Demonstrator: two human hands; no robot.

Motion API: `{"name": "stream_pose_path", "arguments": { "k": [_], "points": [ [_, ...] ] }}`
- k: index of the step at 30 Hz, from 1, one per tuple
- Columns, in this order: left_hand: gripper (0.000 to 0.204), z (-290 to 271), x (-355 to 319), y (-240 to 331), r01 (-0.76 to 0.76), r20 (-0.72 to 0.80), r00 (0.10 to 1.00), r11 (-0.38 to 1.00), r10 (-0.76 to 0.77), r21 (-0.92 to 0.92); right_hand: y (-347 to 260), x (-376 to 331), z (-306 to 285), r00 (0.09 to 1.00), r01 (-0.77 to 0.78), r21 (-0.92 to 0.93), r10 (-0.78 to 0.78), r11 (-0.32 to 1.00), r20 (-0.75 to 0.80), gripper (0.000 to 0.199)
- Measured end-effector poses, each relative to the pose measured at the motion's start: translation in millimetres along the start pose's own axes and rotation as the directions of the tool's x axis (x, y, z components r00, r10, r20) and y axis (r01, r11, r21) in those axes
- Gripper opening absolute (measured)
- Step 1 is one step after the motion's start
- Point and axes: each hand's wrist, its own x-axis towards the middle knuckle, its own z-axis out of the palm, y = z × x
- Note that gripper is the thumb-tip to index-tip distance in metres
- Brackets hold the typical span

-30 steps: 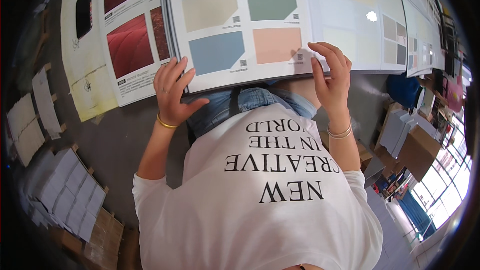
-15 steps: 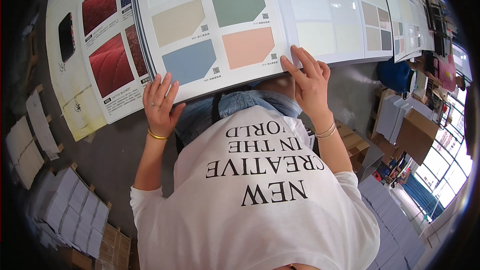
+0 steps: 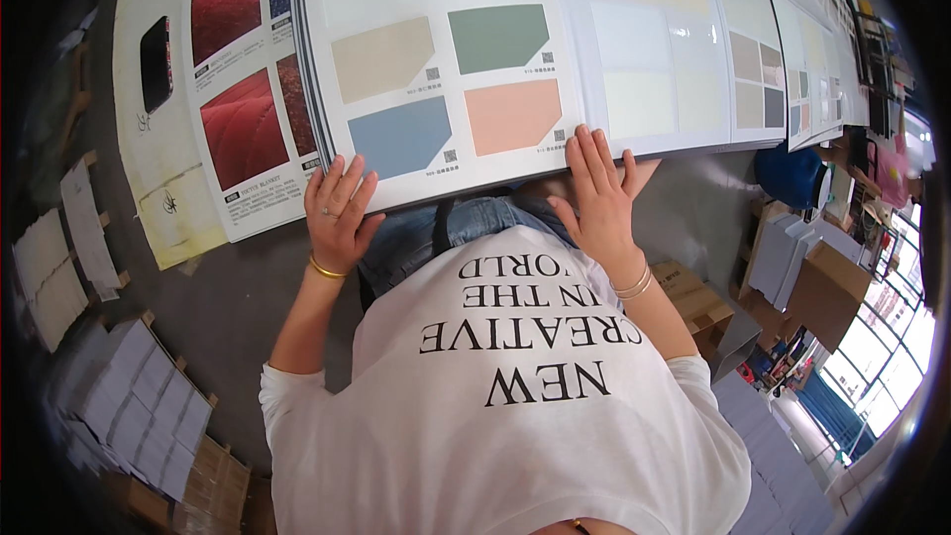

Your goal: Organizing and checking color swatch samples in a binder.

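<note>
from my end i see a white swatch board (image 3: 456, 89) lying face up at the near edge of the work surface, its lower edge jutting toward the denim shorts (image 3: 475, 223). it carries a blue swatch (image 3: 401, 137), a peach swatch (image 3: 513, 117), a green one (image 3: 498, 38) and a beige one (image 3: 384, 57), and dark-edged layers show along its left side. beside it on that side lies a page of red fabric pictures (image 3: 243, 50), and farther out a dark phone (image 3: 156, 61); to the right, pale panels (image 3: 639, 99) spread away. my left hand (image 3: 340, 218) sits at the lower left corner, fingers nearly side by side on the edge, thumb held off from them. my right hand (image 3: 604, 208) is at the lower right corner, fingers long and slightly fanned over the surface, thumb well apart below the edge. i read neither as pinching anything; how hard the fingertips press i cannot tell, nor whether any finger is tucked beneath. i'd judge the step in hand to be steadying or squaring the board by its two near corners. to nudge it straight, i'd want even pressure from both hands; to lift a leaf, one thumb would have to come under the edge first, taking a single layer, since grabbing several looks the likeliest slip.
</note>
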Motion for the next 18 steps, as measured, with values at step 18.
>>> {"name": "stream_pose_path", "arguments": {
  "k": [18],
  "points": [
    [0.049,-18,127,-66,0.161,-0.070,0.984,0.986,-0.164,-0.049,-75,158,-4,0.962,0.265,0.014,-0.263,0.964,-0.079,0.096]
  ]
}}
